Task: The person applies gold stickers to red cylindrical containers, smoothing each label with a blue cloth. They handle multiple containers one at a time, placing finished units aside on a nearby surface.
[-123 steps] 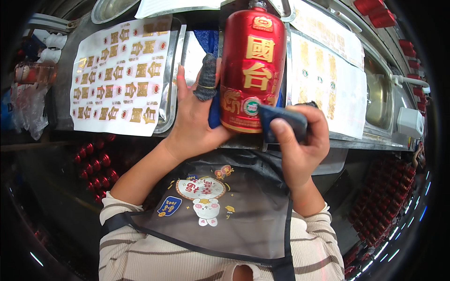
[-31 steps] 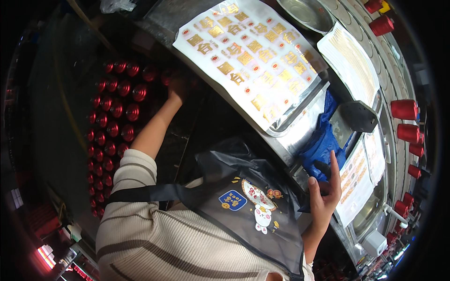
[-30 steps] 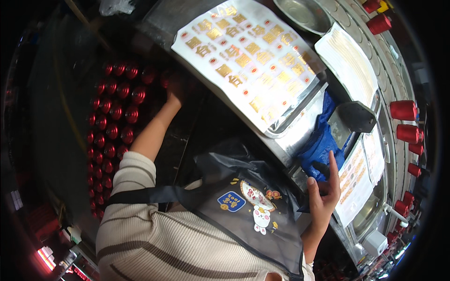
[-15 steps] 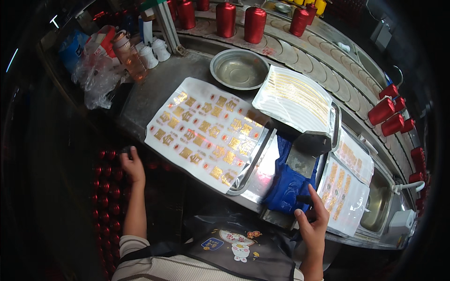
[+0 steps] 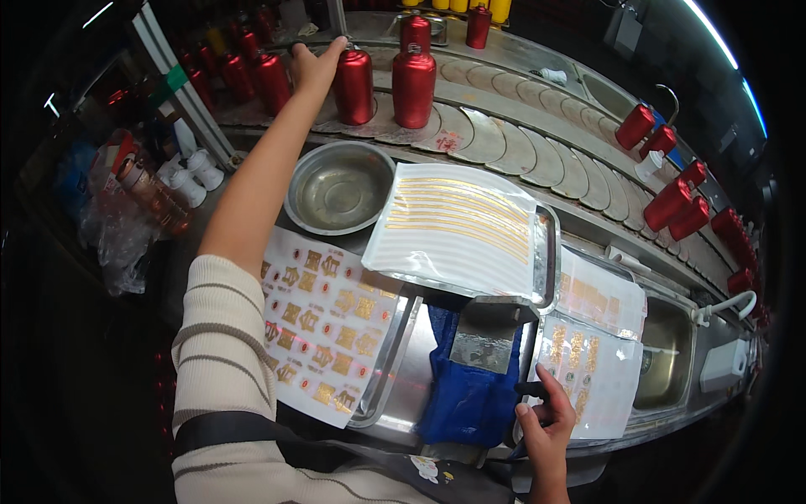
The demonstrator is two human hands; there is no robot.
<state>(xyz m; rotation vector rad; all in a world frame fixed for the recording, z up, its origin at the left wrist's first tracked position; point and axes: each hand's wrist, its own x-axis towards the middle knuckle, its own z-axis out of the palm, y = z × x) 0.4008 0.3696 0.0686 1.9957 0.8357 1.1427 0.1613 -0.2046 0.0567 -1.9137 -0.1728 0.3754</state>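
Note:
My left hand [image 5: 317, 69] reaches far forward over the plated conveyor, fingers apart. One fingertip is at the neck of a red metallic bottle [image 5: 353, 91]; I cannot tell if it touches. A dark covering shows on another finger. Lower right, my right hand [image 5: 550, 417] is open with thumb and index finger apart, also with something dark on a finger. It hovers beside a blue cloth [image 5: 472, 395] that lies under a metal block [image 5: 485, 346]. Left of the cloth, a white sheet of gold and red decals [image 5: 324, 321] is partly hidden by my left arm.
A metal basin [image 5: 339, 190] stands behind the decal sheet. Beside it, a sheet with gold stripes [image 5: 457, 220] rests on a raised tray. More decal sheets [image 5: 592, 361] lie near the sink [image 5: 665, 363]. Another red bottle [image 5: 414, 88] stands on the curved conveyor [image 5: 495, 143].
My left hand has swung up from the lower left to the red bottles on the conveyor. The view has turned. My right hand stays near the blue cloth.

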